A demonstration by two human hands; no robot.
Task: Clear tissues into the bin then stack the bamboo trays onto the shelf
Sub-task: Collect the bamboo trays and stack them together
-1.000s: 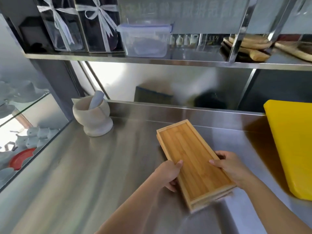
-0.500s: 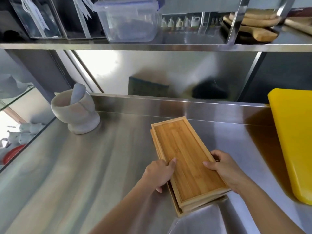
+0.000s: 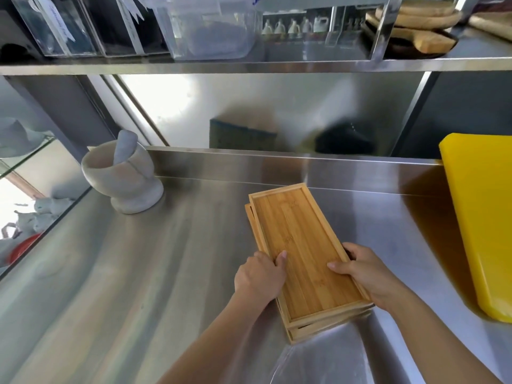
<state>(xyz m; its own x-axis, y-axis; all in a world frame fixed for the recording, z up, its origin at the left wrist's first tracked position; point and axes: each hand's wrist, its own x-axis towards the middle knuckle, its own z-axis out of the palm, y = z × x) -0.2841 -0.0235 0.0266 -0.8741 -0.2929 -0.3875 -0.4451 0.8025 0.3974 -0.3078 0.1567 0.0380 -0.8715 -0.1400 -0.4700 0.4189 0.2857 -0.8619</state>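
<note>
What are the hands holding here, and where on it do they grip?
Both hands grip the stack of bamboo trays by its long side edges near the near end: left hand on the left edge, right hand on the right, thumbs on top.

Both bare forearms reach forward from the bottom edge, angled toward each other. The left hand (image 3: 260, 277) curls around the left side of a stack of bamboo trays (image 3: 302, 253), thumb lying on top. The right hand (image 3: 363, 268) grips the right side, thumb pressed across the top and fingers wrapped underneath.
</note>
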